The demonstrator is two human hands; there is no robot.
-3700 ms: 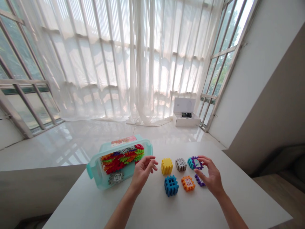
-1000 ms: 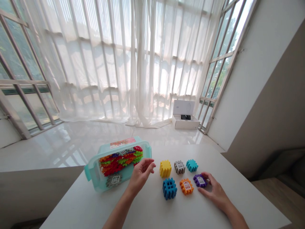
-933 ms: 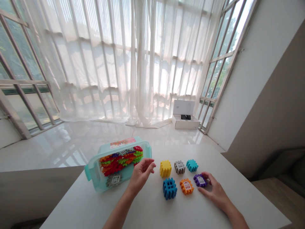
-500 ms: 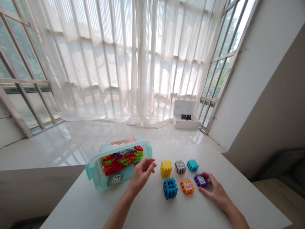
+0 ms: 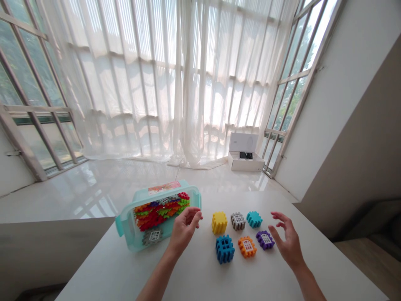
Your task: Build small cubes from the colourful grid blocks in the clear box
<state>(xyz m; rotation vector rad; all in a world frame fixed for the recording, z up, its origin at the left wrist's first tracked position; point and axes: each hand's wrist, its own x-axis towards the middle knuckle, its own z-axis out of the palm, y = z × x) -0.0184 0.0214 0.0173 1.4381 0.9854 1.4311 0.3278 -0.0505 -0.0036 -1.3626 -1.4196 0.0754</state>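
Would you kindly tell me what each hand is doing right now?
Left hand: open, empty, by the block box.
Right hand: open, empty, just right of the purple block.

single head view, worn high, faces forward and down over near white table toward far curtained windows.
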